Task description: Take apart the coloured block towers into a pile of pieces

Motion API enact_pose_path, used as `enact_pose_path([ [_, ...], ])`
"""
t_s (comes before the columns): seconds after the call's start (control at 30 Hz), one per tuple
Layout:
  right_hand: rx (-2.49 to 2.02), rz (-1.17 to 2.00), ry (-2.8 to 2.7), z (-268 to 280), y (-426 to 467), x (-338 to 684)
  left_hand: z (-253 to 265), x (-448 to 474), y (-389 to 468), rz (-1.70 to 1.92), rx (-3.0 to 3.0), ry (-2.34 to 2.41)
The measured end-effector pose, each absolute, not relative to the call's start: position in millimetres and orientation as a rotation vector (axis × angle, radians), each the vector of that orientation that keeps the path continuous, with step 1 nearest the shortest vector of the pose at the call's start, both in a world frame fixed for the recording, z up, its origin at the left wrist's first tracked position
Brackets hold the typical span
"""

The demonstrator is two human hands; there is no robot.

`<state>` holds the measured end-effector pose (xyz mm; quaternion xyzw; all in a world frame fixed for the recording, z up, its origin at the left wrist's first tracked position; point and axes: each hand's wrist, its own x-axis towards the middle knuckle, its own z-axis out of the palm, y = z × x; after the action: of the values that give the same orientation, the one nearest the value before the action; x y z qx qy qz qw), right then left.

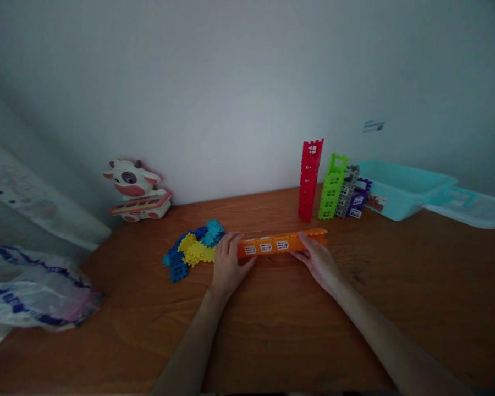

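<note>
An orange tower of joined window panels (265, 247) lies on its side across the middle of the head view. My left hand (227, 263) is closed around its left end, thumb on the near face. At the other end, my right hand (317, 256) grips it with the thumb on top and fingers underneath. Just left of my left hand lies a loose heap of interlocking panels, with yellow pieces (193, 250), dark blue pieces (178, 269) and light blue pieces (213, 232). My left hand partly hides the tower's left end.
Upright at the back right stand a red tower (308, 181), a green tower (331, 190), a grey tower (345, 192) and a purple tower (358, 201). Beside them are a turquoise bin (404, 190) and a lid (474, 208). A cow keyboard toy (138, 192) and a plastic bag (37, 291) sit left.
</note>
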<state>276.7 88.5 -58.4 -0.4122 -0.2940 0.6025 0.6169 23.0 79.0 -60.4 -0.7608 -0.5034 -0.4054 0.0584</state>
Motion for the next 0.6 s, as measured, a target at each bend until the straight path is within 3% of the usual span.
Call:
enact_pose_path([
  [0.23,-0.954,1.401,-0.76,-57.1,88.2,275.4,-59.5,25.8,78.0,-0.868,-2.475,-1.455],
  [0.47,-1.446,1.086,-1.24,-55.1,81.8,286.4,-61.9,23.7,78.4,-0.845,-2.447,-1.503],
  [0.6,-1.495,1.026,-1.287,-50.6,81.1,287.5,-59.6,23.1,77.4,-0.861,-2.454,-1.509],
])
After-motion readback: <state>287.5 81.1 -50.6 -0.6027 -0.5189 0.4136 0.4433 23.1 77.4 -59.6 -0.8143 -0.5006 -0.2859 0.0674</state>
